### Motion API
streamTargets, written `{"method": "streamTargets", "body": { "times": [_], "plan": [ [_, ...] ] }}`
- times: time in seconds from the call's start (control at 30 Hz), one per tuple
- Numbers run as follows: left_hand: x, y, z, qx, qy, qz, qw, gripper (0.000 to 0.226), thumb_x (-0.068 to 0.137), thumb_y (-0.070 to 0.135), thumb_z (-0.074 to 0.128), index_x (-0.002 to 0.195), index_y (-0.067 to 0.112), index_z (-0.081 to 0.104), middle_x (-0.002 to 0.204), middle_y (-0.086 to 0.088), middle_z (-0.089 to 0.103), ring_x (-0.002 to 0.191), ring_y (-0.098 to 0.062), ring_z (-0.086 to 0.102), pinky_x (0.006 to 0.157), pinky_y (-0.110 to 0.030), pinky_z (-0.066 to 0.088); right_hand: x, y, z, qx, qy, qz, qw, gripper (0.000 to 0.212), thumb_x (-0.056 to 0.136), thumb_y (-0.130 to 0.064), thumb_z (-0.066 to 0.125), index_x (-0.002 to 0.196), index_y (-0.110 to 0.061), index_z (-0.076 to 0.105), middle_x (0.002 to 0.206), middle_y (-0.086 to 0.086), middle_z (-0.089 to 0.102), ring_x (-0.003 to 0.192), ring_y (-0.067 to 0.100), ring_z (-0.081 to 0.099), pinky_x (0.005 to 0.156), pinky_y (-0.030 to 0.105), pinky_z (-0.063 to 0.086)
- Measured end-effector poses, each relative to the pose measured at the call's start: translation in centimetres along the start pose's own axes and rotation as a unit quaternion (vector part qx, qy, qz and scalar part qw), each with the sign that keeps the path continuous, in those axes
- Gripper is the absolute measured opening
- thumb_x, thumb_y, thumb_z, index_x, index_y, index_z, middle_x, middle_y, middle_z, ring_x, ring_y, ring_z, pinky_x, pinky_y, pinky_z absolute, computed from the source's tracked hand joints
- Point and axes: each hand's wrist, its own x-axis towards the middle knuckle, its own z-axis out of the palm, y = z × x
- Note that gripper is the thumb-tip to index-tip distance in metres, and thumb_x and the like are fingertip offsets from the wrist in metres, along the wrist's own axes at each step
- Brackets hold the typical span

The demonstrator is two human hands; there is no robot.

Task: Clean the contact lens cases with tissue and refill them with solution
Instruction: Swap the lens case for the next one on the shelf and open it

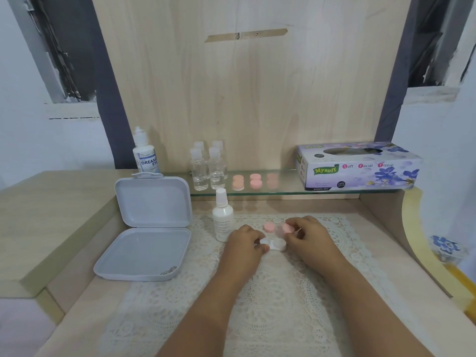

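A white contact lens case (pixel 275 245) lies on the lace mat (pixel 257 292) in front of me. My left hand (pixel 244 243) pinches its left end. My right hand (pixel 309 234) holds a pink cap (pixel 286 228) just above the case's right well. A second pink cap (pixel 269 227) lies on the mat behind the case. Three more lens cases with pink caps (pixel 255 180) sit on the glass shelf (pixel 283 191). The tissue box (pixel 360 167) stands at the shelf's right end. A lens solution bottle (pixel 144 154) stands at the back left.
A white spray bottle (pixel 222 216) stands just left of my left hand. An open grey plastic box (pixel 149 228) lies at the left. Several small clear bottles (pixel 208 167) stand on the shelf. A raised wooden ledge (pixel 46 222) borders the left side.
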Motion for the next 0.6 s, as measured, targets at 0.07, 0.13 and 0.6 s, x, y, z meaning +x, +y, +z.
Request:
{"method": "streamTargets", "body": {
  "times": [0.07, 0.13, 0.6],
  "plan": [
    [-0.1, 0.0, -0.1, 0.001, 0.000, 0.002, 1.000, 0.026, 0.087, 0.021, 0.067, 0.111, 0.012, 0.069, 0.099, 0.003, 0.054, 0.095, -0.016, 0.054, 0.088, -0.027, 0.045, 0.2, 0.4, 0.2, -0.034, 0.009, 0.000, 0.999, 0.030, 0.091, -0.023, 0.058, 0.121, -0.022, 0.057, 0.103, -0.006, 0.054, 0.081, 0.006, 0.056, 0.072, 0.025, 0.046],
    [-0.1, 0.0, -0.1, 0.002, -0.001, 0.003, 1.000, 0.026, 0.088, 0.022, 0.066, 0.111, 0.012, 0.069, 0.100, 0.002, 0.055, 0.095, -0.016, 0.054, 0.087, -0.027, 0.045, 0.3, 0.8, 0.5, -0.066, 0.018, -0.001, 0.998, 0.019, 0.092, -0.031, 0.057, 0.110, -0.026, 0.054, 0.097, -0.007, 0.058, 0.083, 0.010, 0.057, 0.068, 0.029, 0.047],
    [-0.5, 0.2, -0.3, -0.016, -0.008, -0.001, 1.000, 0.032, 0.088, 0.021, 0.067, 0.118, 0.011, 0.066, 0.102, 0.004, 0.050, 0.095, -0.012, 0.052, 0.083, -0.017, 0.037, 0.3, 1.7, 0.7, -0.098, 0.033, -0.037, 0.994, 0.015, 0.093, -0.029, 0.061, 0.103, -0.029, 0.071, 0.097, -0.009, 0.059, 0.098, 0.015, 0.055, 0.078, 0.033, 0.050]
  ]
}}
